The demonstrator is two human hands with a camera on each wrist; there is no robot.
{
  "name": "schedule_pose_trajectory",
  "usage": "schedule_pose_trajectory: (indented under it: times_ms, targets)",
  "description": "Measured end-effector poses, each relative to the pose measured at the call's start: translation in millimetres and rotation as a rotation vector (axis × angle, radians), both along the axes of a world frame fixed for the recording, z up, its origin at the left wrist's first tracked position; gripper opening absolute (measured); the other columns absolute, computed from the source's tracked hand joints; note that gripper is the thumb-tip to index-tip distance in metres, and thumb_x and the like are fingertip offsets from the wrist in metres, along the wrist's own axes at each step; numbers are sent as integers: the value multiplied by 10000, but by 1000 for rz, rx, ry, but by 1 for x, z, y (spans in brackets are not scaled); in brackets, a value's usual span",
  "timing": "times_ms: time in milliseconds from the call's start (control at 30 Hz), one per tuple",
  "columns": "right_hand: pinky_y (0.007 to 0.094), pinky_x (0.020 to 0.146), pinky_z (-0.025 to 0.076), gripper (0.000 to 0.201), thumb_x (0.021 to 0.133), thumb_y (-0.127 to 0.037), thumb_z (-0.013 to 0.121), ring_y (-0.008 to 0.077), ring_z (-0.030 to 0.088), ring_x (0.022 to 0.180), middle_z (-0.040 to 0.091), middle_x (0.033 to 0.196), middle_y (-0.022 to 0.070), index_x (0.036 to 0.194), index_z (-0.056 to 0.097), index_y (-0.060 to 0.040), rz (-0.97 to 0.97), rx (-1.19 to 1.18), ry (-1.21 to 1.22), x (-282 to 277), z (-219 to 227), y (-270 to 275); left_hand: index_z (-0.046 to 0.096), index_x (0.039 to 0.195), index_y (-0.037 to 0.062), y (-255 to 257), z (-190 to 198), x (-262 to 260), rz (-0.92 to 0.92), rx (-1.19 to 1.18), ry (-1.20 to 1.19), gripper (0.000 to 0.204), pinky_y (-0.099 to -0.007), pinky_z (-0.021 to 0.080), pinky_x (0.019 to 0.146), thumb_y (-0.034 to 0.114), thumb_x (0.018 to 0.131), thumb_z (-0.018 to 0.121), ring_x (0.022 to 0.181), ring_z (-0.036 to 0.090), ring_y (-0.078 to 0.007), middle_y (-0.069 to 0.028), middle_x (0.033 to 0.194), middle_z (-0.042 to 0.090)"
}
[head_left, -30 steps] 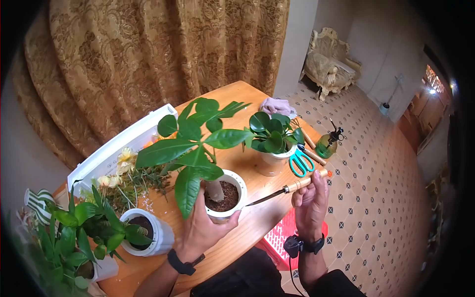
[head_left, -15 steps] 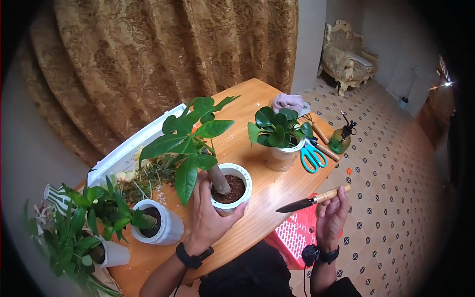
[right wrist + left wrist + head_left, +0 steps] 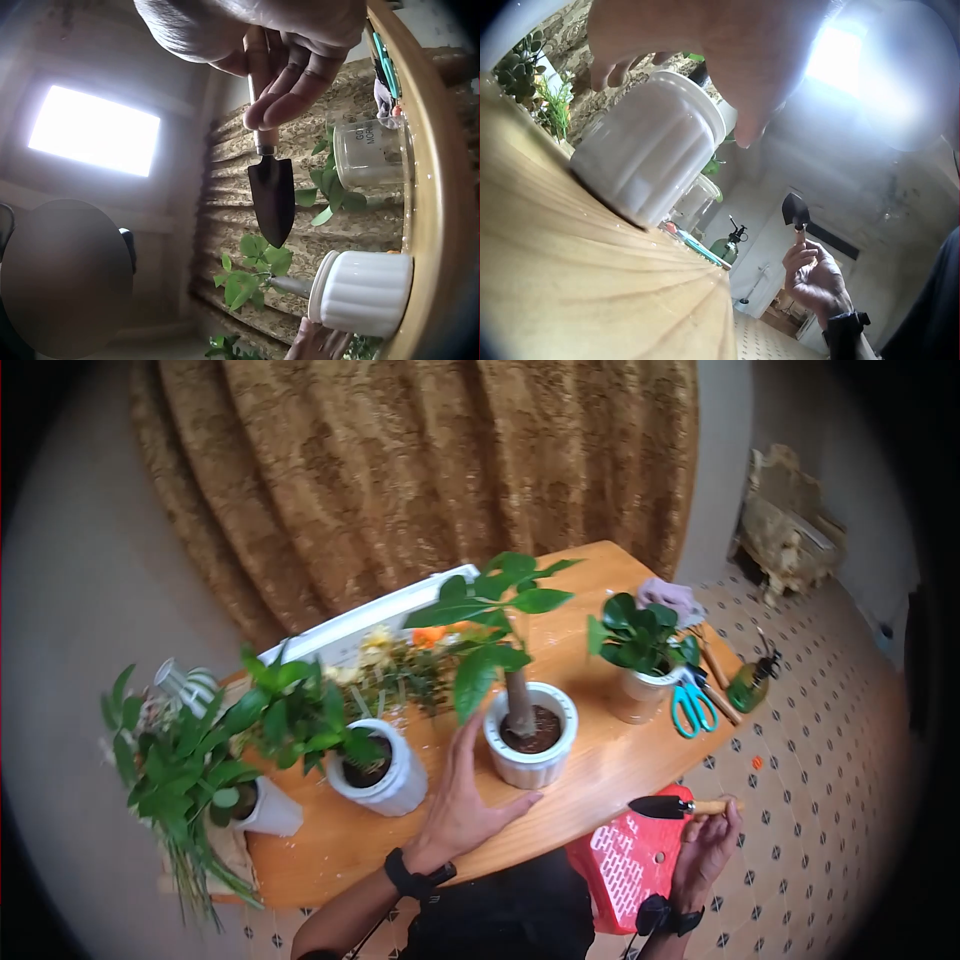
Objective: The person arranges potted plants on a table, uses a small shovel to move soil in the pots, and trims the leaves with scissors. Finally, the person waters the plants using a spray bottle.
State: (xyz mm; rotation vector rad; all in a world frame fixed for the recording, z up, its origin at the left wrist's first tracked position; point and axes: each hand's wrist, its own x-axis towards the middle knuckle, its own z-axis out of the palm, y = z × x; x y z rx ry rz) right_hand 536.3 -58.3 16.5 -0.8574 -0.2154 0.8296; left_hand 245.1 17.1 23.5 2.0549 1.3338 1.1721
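A white fluted pot of dark soil holds a plant with a thick stem and broad green leaves. My left hand is beside it, thumb and fingers spread along the pot's near left side. In the left wrist view, the thumb and fingers reach across the pot's rim. Off the table's right edge, my right hand grips a small trowel by its wooden handle. The dark trowel blade points left toward the pot, apart from it, its broad face showing.
More potted plants stand left, including a white pot. Flowers lie before a white box. At right are a round-leaved plant, teal-handled scissors and a spray bottle. A red stool stands below.
The trowel has drawn away from the pot's rim and turned its broad face up. My left hand has loosened from the pot, fingers straighter. The head view has swung left.
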Motion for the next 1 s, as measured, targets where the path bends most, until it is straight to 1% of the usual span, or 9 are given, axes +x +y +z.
schedule_pose_trajectory:
  times_ms: [133, 267, 400, 433, 467, 700, 833, 933, 1000]
  targets:
    - [166, 500, 422, 188, 1027, -307, 580, 34, 579, 640, 628, 846, -28, 1039, 582, -119, 100, 95, -17, 22, -36, -7, 187, 1541, -50, -19, 7, -6, 8, -21, 56, 1132, -453, 291, 1207, 337, 748, 895, 1481, 283, -378, -272, 1591, 228]
    - [157, 459, 415, 240, 1026, -365, 569, 17, 586, 644, 593, 815, -42, 1054, 547, -128, 105, 76, -65, 29, -47, -4, 195, 1539, -52, -41, 13, -10, 26, -47, 115, 1113, -455, 283, 1207, 349, 762, 884, 1490, 258, -384, -268, 1596, 221]
    - [183, 452, 425, 225, 1032, -349, 534, 36, 572, 623, 564, 776, -27, 1037, 529, -125, 135, 76, -33, 26, -37, -2, 332, 1494, -37, -62, 13, -17, 88, -62, 91, 960, -443, 327, 1183, 295, 775, 875, 1426, 378, -362, -245, 1517, 375]
    - [174, 475, 450, 197, 1035, -317, 555, 38, 613, 673, 627, 846, -21, 1034, 544, -120, 266, 154, -76, 34, -42, -4, 332, 1494, -37, -65, 11, -21, 80, -58, 87, 960, -443, 327, 1183, 295, 775, 875, 1426, 378, -362, -245, 1517, 375]
    - [174, 475, 450, 197, 1035, -317, 555, 38, 613, 673, 627, 846, -21, 1034, 544, -120, 259, 155, -81, 35, -41, -3, 367, 1473, -36, -68, 7, -25, 114, -55, 79, 910, -433, 358, 1163, 264, 779, 872, 1388, 429, -350, -237, 1478, 424]
    - [203, 398, 385, 264, 1042, -375, 476, 95, 499, 436, 567, 649, 24, 978, 495, -120, 319, 129, -239, 32, -30, 18, 426, 1427, -49, -78, 4, -41, 225, -33, -30, 763, -394, 450, 1089, 112, 802, 834, 1268, 569, -301, -221, 1356, 563]
    - [211, 391, 386, 261, 1040, -367, 476, 103, 501, 435, 571, 656, 27, 995, 503, -111, 397, 167, -290, 29, -19, 29, 433, 1420, -50, -82, 0, -48, 260, -58, -29, 741, -391, 462, 1074, 95, 807, 823, 1236, 600, -294, -221, 1324, 599]
    - [217, 388, 389, 266, 1042, -355, 467, 115, 505, 436, 568, 653, 36, 1016, 513, -94, 397, 169, -298, 25, -14, 38, 483, 1379, -39, -85, -3, -51, 289, -88, -6, 689, -403, 470, 1041, 207, 833, 823, 1210, 609, -308, -211, 1289, 624]
    - [224, 391, 398, 280, 1042, -347, 462, 121, 508, 438, 567, 654, 43, 1027, 523, -75, 401, 176, -298, 25, -15, 46, 462, 1394, -57, -85, -1, -50, 295, -120, -7, 705, -382, 477, 1047, 91, 807, 823, 1189, 638, -273, -210, 1261, 652]
